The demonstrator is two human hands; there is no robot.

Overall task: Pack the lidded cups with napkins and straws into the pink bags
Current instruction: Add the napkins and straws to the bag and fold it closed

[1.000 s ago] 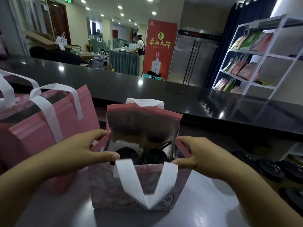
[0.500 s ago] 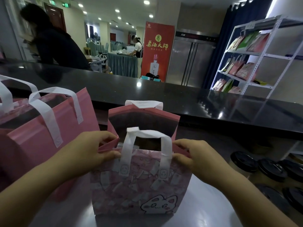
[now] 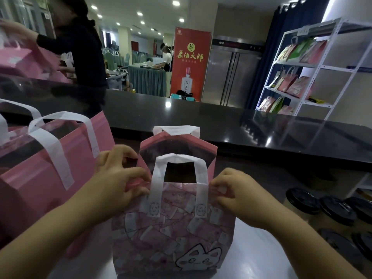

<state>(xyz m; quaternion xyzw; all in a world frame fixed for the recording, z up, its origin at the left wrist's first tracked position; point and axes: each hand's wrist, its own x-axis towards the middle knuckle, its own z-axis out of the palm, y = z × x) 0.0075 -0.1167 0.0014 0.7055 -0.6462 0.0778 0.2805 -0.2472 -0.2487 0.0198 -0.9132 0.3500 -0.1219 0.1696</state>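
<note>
Front wall of the pink bag (image 3: pixel 173 234) is up now. A second ago it was folded down and dark lids showed inside. Its front handle (image 3: pixel 156 178) stands upright instead of hanging down the face. Those lids are hidden behind the wall, so you can't confirm the contents, napkins or straws from this view.

Your left hand (image 3: pixel 118 184) is at the bag's top left corner and your right hand (image 3: pixel 237 196) is at the top right. Both have come up from the side gussets. Left fingers (image 3: pixel 136 174) are clamped on the rim there, and right fingers (image 3: pixel 221 186) pinch the rim on the other side.

The bag sits upright on the worktop (image 3: pixel 251 248), mouth still open, with the back wall standing higher than the front.

Judgement: this bag looks packed and is being squared up to close or move aside.

More lidded cups (image 3: pixel 304 202) wait at the right, apart from the bag, so the task isn't finished. A bigger pink bag (image 3: pixel 30 188) stands just to the left.

A person (image 3: pixel 84 47) has come in behind the black counter (image 3: pixel 201 117).
</note>
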